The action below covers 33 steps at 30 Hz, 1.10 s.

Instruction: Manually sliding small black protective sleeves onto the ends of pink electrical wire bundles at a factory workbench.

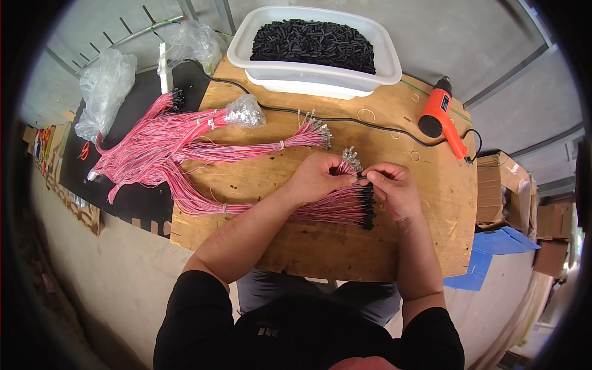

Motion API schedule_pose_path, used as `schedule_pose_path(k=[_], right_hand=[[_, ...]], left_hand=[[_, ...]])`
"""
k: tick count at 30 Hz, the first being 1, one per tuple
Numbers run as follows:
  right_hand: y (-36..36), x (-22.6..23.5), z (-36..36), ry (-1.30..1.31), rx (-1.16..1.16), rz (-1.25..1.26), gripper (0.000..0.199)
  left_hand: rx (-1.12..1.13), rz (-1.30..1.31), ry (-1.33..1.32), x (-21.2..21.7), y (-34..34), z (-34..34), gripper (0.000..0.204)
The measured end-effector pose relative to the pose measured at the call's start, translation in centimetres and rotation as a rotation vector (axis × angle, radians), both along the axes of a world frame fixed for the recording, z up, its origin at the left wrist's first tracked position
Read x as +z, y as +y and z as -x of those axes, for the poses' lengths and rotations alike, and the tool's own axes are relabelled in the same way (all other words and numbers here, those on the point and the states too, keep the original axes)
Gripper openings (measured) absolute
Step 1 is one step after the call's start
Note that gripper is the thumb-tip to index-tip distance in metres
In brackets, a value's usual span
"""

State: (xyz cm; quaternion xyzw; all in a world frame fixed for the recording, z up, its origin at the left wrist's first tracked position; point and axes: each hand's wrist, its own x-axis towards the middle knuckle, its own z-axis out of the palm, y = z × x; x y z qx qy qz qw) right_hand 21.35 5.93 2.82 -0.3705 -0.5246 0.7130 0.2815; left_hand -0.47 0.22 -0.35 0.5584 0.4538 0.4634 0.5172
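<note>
My left hand (317,177) is closed around a bunch of thin pink wires, whose silvery metal ends (349,161) stick up past the thumb. Against it, my right hand (394,188) pinches a small black sleeve (362,177) between thumb and forefinger, at one of the wires. Under and beside both hands lie more pink wires (327,208) with a row of black sleeves (368,213) on their ends. Behind the left hand rests a tied bundle (259,148) of pink wires with bare metal ends. How far the pinched sleeve covers its wire cannot be made out.
A white tub (240,46) full of short black tubes (314,46) stands at the table's back. An orange heat gun (436,111) lies at the right, its black cord crossing the wooden table (431,240). Rubber bands (365,116), plastic bags (108,89) and another wire pile (142,145) lie around.
</note>
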Motion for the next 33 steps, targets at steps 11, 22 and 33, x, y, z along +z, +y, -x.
schedule_pose_path(k=[11, 22, 33], right_hand=[[0.10, 0.02, -0.09, 0.001, 0.017, 0.019, 0.018], [0.00, 0.16, -0.02, -0.010, 0.016, 0.028, 0.017], [0.42, -0.22, -0.28, 0.013, -0.122, -0.065, 0.015]], left_hand=[[0.013, 0.009, -0.026, -0.16, -0.04, -0.15, 0.011], [0.014, -0.004, -0.008, -0.19, -0.04, -0.07, 0.011], [0.092, 0.007, 0.070, 0.54, -0.24, -0.46, 0.016]])
